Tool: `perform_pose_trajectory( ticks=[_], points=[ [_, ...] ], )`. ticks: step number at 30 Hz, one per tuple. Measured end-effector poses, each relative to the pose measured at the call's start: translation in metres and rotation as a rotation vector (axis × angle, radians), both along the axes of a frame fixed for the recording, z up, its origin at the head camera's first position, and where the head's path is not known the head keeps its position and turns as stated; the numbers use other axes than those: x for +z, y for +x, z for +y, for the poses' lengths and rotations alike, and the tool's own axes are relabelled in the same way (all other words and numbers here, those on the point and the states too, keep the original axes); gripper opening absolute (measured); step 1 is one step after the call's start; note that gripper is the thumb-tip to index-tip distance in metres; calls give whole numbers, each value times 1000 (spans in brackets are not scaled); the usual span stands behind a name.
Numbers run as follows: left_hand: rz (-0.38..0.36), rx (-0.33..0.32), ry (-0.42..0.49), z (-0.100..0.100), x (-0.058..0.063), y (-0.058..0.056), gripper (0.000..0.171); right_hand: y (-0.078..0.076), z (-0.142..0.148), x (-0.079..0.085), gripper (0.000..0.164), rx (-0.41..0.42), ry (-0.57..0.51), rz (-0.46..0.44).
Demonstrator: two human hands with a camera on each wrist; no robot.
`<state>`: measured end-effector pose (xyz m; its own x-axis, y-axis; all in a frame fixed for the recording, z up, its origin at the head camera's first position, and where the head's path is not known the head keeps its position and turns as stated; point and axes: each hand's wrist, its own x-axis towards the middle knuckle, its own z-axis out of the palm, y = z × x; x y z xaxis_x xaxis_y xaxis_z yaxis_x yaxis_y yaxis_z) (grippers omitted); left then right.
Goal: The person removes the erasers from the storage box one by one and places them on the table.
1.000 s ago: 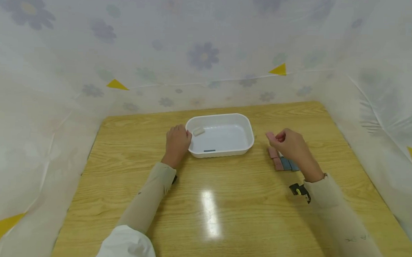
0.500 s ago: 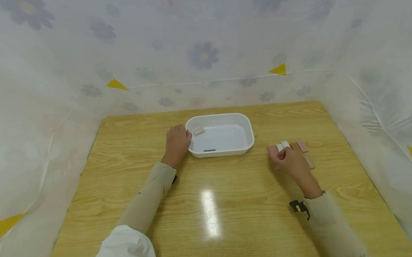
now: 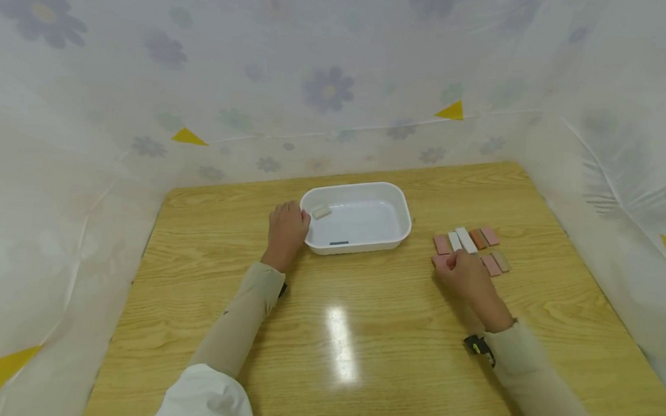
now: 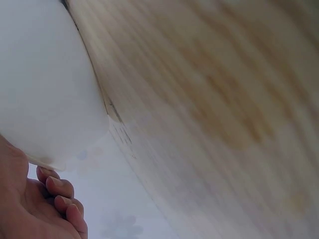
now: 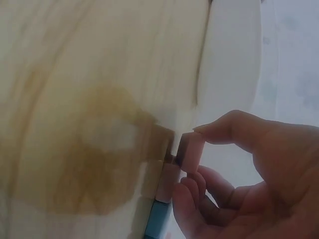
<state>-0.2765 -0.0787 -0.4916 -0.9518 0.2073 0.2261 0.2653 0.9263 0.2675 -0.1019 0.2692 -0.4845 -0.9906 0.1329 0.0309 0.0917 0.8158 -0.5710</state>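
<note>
A white oval-cornered plastic basin (image 3: 356, 250) sits towards the back of the table. My left hand (image 3: 287, 234) grips its left rim; the left wrist view has the curled fingers (image 4: 59, 188) under that rim. Inside lie an off-white block (image 3: 321, 212) and a grey-blue block (image 3: 339, 243). To the right, my right hand (image 3: 468, 279) pinches a pink block (image 5: 191, 152) between thumb and fingers, just over the front left of a two-row group of blocks. Below it in the right wrist view are another pink block (image 5: 168, 181) and a teal block (image 5: 157, 219).
The back row includes a pink block (image 3: 442, 243), a long white block (image 3: 466, 239) and an orange block (image 3: 478, 239). A tan block (image 3: 500, 261) ends the front row, partly hidden by the hand. Flowered sheeting (image 3: 328, 91) encloses the wooden table (image 3: 223, 351).
My right hand has come down and towards me with the pink block, from above the back row to the front row's left end. The left hand and basin stay put.
</note>
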Motion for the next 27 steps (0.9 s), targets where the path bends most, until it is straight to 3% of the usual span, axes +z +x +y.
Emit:
perform_pose_trajectory(
  ticks=[4, 14, 27],
  points=[
    [-8, 1, 5, -1, 0, 0, 27, 1, -4, 0, 13, -5, 0, -12],
    [-19, 2, 22, 0, 0, -1, 25, -3, -9, -2, 15, -12, 70, 10],
    [-33, 7, 11, 1, 3, 0, 26, -6, -17, -3, 28, -16, 169, 48]
  ],
)
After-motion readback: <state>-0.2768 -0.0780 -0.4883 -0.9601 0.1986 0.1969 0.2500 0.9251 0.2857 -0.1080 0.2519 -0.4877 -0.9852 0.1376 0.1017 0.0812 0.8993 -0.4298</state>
